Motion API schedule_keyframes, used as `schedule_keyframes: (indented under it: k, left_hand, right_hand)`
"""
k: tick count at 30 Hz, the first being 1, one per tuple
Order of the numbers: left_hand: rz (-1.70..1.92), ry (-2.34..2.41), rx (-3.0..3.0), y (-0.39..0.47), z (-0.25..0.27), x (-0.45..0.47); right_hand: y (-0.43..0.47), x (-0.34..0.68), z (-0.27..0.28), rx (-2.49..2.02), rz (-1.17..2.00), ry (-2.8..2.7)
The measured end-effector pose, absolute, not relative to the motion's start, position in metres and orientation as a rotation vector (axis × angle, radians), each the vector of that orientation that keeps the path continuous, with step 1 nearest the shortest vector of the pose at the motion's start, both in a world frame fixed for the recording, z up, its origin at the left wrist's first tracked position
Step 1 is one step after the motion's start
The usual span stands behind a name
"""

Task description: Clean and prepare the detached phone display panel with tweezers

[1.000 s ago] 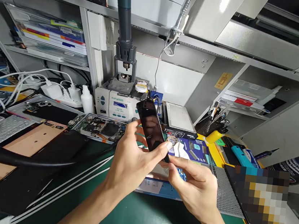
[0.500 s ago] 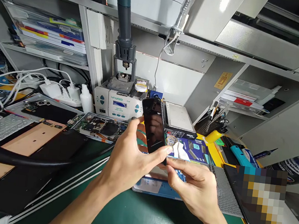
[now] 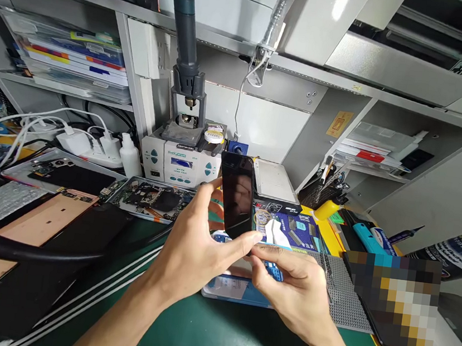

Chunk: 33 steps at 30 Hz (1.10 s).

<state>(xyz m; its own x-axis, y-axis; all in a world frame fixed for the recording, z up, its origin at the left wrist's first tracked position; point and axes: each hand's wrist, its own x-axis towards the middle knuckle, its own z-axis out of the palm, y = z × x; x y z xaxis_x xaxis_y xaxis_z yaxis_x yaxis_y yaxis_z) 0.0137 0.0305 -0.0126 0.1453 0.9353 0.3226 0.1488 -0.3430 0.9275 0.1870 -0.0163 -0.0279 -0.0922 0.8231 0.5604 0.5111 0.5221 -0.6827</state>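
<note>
A black smartphone point(image 3: 236, 196) is held up above the bench, its dark glossy face turned toward me and reflecting fingers. My left hand point(image 3: 187, 252) grips it, fingers behind the left side and thumb across the lower end. At the bottom right corner, my right hand point(image 3: 296, 279) pinches the edge between thumb and forefinger; whether something small sits in that pinch is hidden. Beneath the hands lies a flat blue-and-white object point(image 3: 237, 290), partly covered by them. A purple printed mat point(image 3: 295, 228) with small parts and a white scrap is just behind.
On the left are trays of phone parts point(image 3: 156, 197), a copper-coloured panel point(image 3: 46, 218) and a thick black hose point(image 3: 28, 249). A grey-white station point(image 3: 179, 164) stands at the back. To the right are a perforated grey mat point(image 3: 350, 300), tweezers, and a pen holder point(image 3: 317, 192).
The smartphone has turned so that its face shows more squarely to me. Both hands keep their hold, and the whole view has shifted slightly.
</note>
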Motion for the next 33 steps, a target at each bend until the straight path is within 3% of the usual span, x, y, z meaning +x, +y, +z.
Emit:
schedule_keyframes:
  k: [23,33]
  left_hand:
    - [1.267,1.028,1.732,0.0302,-0.0151,0.0115]
    - [1.261,1.005,1.728,0.0319,-0.0162,0.0114]
  right_hand:
    - [-0.0203,0.1847,-0.0265,-1.225,0.558,-1.749]
    - [-0.0201,0.1815,-0.0265,-1.221,0.49,-1.737]
